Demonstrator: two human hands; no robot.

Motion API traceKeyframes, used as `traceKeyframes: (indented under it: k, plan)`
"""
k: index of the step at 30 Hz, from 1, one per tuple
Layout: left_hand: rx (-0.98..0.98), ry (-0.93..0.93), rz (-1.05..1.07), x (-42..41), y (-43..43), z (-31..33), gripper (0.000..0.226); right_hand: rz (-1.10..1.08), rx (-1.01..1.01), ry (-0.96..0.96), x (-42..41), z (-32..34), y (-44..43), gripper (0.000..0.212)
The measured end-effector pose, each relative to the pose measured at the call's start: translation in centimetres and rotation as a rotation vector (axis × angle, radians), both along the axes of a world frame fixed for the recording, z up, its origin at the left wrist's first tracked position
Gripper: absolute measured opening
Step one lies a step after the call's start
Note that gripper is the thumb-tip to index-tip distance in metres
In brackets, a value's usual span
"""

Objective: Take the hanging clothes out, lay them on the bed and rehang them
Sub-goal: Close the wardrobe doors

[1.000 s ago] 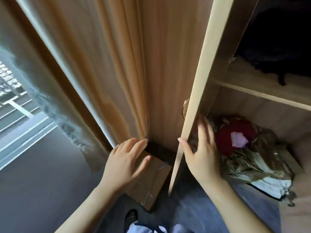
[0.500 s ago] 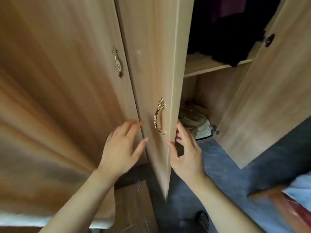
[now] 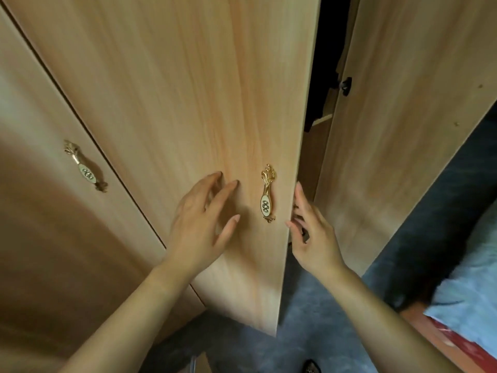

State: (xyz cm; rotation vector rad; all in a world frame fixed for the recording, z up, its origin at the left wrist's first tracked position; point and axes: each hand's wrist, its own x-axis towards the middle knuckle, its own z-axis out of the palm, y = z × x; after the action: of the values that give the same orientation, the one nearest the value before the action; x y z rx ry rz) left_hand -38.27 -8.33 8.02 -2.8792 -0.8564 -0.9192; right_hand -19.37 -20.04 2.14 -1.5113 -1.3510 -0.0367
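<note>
A light wooden wardrobe door [image 3: 204, 109] with a gold handle [image 3: 267, 193] stands partly open in front of me. My left hand [image 3: 204, 224] lies flat on its face, fingers spread, left of the handle. My right hand [image 3: 312, 232] is open at the door's free edge, fingertips touching the edge. Through the narrow gap dark hanging clothes [image 3: 322, 63] show inside the wardrobe. The bed [image 3: 470, 305], with a pale blue cover, is at the lower right.
A second open door [image 3: 403, 130] stands to the right of the gap. Left is a shut door with another gold handle [image 3: 86, 168]. Grey carpet [image 3: 309, 319] covers the floor; a cardboard box corner [image 3: 201, 363] shows at the bottom.
The view has swung right and up, off the curtain and box. The door has swung towards shut, narrowing the gap. Both hands stay at the door, the left now flat on it.
</note>
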Motion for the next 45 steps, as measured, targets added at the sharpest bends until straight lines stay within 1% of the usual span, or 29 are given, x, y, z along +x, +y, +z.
traceKeyframes:
  k: [4,7,10,12,13,17,19,22,28,36,40,43,45]
  plan:
    - [0.147,-0.018,-0.014,5.3,4.1,-0.3,0.052,0.072,-0.004,0.032,6.6,0.4,5.0,0.088]
    - [0.260,-0.005,0.095,8.7,7.4,-0.3,0.055,0.158,-0.043,0.098,10.8,0.8,9.3,0.089]
    - [0.417,-0.010,0.217,10.4,11.0,0.2,0.056,0.297,-0.060,0.154,13.9,1.0,12.2,0.089]
    - [0.503,0.000,0.266,10.7,13.1,0.5,0.057,0.344,-0.043,0.164,15.3,1.3,13.8,0.082]
    - [0.540,0.002,0.284,10.8,14.0,0.4,0.058,0.334,-0.013,0.159,15.6,1.5,14.6,0.077]
    - [0.668,-0.003,0.320,11.1,16.1,-0.3,0.061,0.187,0.167,0.122,15.9,2.0,17.4,0.052]
    - [0.698,-0.006,0.301,11.1,17.1,-0.4,0.063,0.139,0.221,0.103,16.2,1.9,18.6,0.046]
    - [0.727,-0.030,0.275,11.2,18.4,-0.4,0.063,0.122,0.239,0.079,16.6,1.7,20.2,0.042]
    - [0.745,-0.061,0.266,11.8,21.6,-0.4,0.062,0.073,0.216,0.035,17.1,2.0,24.3,0.046]
    - [0.784,-0.058,0.327,12.7,23.7,-1.0,0.059,0.054,0.187,-0.003,17.7,1.8,28.3,0.045]
    - [0.791,-0.062,0.360,13.0,24.5,-1.1,0.058,0.039,0.144,0.005,17.6,1.7,30.0,0.048]
    - [0.791,-0.061,0.380,13.2,25.2,-1.2,0.056,0.070,0.068,0.018,17.7,1.8,31.0,0.053]
    - [0.780,-0.058,0.391,13.3,25.4,-1.3,0.055,0.091,0.002,-0.015,18.0,1.9,31.2,0.054]
